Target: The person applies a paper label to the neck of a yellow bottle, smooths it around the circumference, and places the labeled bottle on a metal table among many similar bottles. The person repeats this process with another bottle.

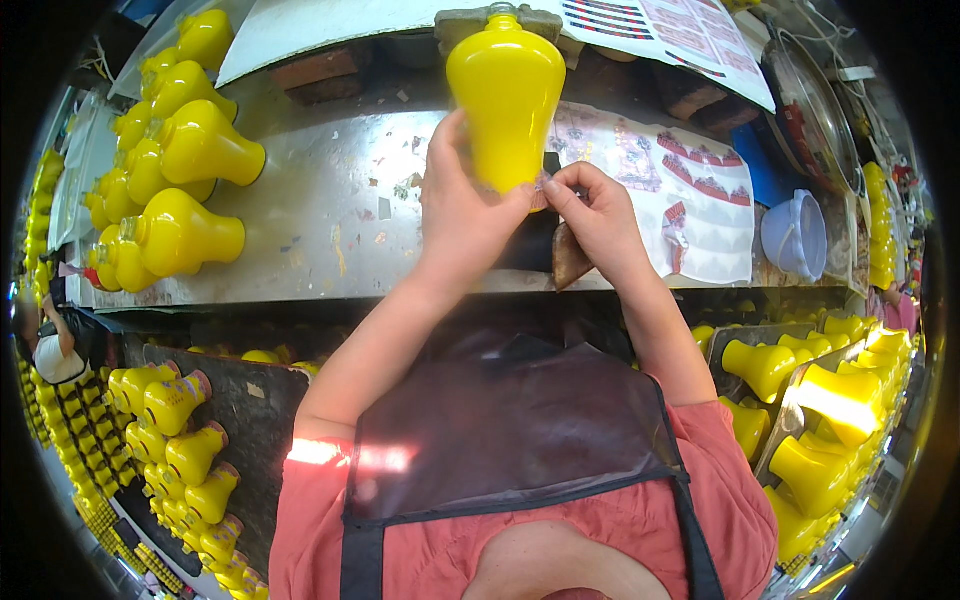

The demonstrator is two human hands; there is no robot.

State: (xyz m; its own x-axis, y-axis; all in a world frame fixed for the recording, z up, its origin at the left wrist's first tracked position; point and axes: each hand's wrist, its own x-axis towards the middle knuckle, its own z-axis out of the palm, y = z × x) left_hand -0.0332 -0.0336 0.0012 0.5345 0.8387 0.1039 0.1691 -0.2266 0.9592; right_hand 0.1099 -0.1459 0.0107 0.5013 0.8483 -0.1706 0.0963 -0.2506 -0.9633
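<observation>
Silver metal workbench (325, 215) below: left hand (462, 200) half-encircles a glossy yellow vase-shaped bottle (507, 95) at its tapered end, right hand (598, 212) pinching pinkish film (539, 197) there. Probably slick, breakable; cradle its waist.

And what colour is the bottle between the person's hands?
The bottle is glossy yellow, seen best in the head view.

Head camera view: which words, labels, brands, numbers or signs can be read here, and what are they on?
No text can be read with certainty.
Printed sheet on the bench, right: red and purple designs; any lettering is too small to read.
Printed sheet, top right: rows of dark and pink print, too small to read.
Yellow bottle, top centre: no writing shows.
</observation>
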